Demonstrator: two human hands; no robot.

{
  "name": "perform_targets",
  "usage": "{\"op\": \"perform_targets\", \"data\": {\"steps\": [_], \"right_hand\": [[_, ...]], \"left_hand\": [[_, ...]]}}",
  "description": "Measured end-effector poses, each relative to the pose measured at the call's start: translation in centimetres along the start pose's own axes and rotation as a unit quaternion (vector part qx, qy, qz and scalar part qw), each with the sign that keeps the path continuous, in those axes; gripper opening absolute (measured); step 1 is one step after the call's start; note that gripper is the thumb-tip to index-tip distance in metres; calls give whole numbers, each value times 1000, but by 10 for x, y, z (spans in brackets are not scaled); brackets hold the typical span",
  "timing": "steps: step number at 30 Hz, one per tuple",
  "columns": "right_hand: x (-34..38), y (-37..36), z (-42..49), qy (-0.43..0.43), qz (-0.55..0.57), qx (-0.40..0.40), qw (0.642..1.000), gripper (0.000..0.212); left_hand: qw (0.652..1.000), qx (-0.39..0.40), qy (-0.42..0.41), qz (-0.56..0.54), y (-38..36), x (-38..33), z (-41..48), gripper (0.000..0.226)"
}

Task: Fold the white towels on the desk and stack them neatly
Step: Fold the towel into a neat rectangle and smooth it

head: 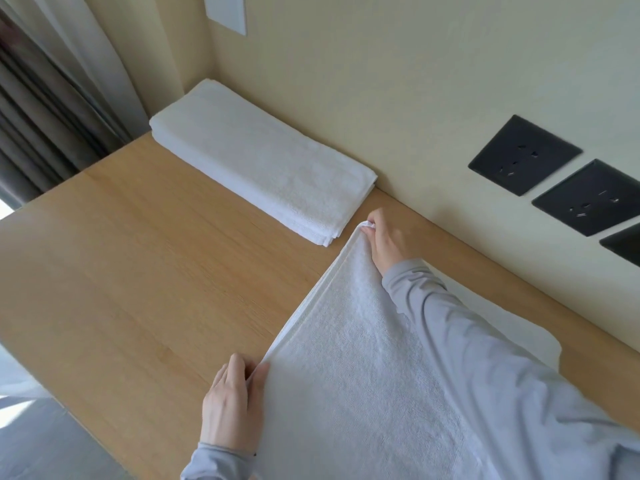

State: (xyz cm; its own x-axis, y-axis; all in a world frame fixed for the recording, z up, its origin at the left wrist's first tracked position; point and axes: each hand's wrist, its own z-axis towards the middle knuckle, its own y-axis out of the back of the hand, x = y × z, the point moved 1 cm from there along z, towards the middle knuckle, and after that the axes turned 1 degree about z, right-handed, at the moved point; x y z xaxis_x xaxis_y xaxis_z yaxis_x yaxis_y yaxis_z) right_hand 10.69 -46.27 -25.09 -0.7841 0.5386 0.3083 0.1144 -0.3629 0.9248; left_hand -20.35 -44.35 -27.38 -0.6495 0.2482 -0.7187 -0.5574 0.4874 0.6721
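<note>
A white towel (363, 368) lies spread on the wooden desk (145, 258) at the lower right, its left edge doubled in layers. My right hand (386, 239) pinches the towel's far corner near the wall. My left hand (232, 407) pinches the near corner of the same edge, thumb on top of the cloth. A stack of folded white towels (256, 157) rests against the wall at the desk's far left corner, a short gap away from my right hand.
Black wall sockets (523, 154) sit on the cream wall at the right. Grey curtains (45, 109) hang at the far left beyond the desk's edge. A white wall plate (227, 12) is at the top.
</note>
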Motion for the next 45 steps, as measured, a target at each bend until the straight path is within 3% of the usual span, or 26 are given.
{"op": "perform_targets", "data": {"steps": [3, 7, 9, 11, 13, 16, 18, 20, 23, 25, 27, 31, 34, 36, 38, 42, 45], "right_hand": [[-1, -3, -1, 47, -36, -10, 998, 18], [5, 2, 1, 68, -76, 44, 994, 23], [9, 14, 2, 58, -108, 43, 992, 32], [22, 27, -10, 84, -85, -22, 993, 28], [43, 29, -43, 177, 15, -58, 982, 23], [65, 12, -112, 340, 50, 89, 935, 34], [51, 5, -118, 375, -3, 181, 909, 46], [25, 5, -90, 330, -42, 197, 922, 52], [-18, 11, -43, 171, -82, 195, 962, 54], [-37, 11, -29, 86, -94, 224, 966, 55], [-32, 13, -31, 68, -131, 206, 967, 58], [20, 26, -91, 172, -36, 152, 973, 64], [36, 28, -178, 321, -23, 206, 924, 64], [12, 38, -193, 356, -55, 246, 900, 62], [-28, 55, -177, 291, -100, 269, 912, 61], [-115, 88, -140, 63, -232, 290, 926, 84], [-125, 96, -137, 13, -275, 289, 917, 89]], "left_hand": [[1000, 13, 0, -9, 1, 2, 2, 34], [1000, -10, -15, -12, 4, -4, 0, 25], [995, -60, -30, 72, 6, -10, -4, 11], [976, -111, -20, 187, 3, -17, -11, 42], [968, -115, -59, 215, -6, -37, -21, 46], [957, -14, -161, 239, -28, -51, -36, 53], [958, 49, -138, 246, -31, -49, -36, 64], [963, 53, -123, 236, -33, -42, -35, 69], [963, 47, -118, 236, -37, -39, -34, 72], [961, 44, -117, 245, -39, -39, -34, 71], [958, 33, -120, 257, -40, -40, -35, 71], [958, 22, -119, 261, -39, -40, -36, 70], [956, 13, -131, 263, -40, -40, -37, 69], [954, 8, -137, 268, -41, -40, -38, 69], [954, 9, -128, 270, -41, -40, -37, 69], [951, 11, -124, 281, -42, -42, -38, 71], [949, 14, -124, 290, -41, -45, -39, 75]]}}
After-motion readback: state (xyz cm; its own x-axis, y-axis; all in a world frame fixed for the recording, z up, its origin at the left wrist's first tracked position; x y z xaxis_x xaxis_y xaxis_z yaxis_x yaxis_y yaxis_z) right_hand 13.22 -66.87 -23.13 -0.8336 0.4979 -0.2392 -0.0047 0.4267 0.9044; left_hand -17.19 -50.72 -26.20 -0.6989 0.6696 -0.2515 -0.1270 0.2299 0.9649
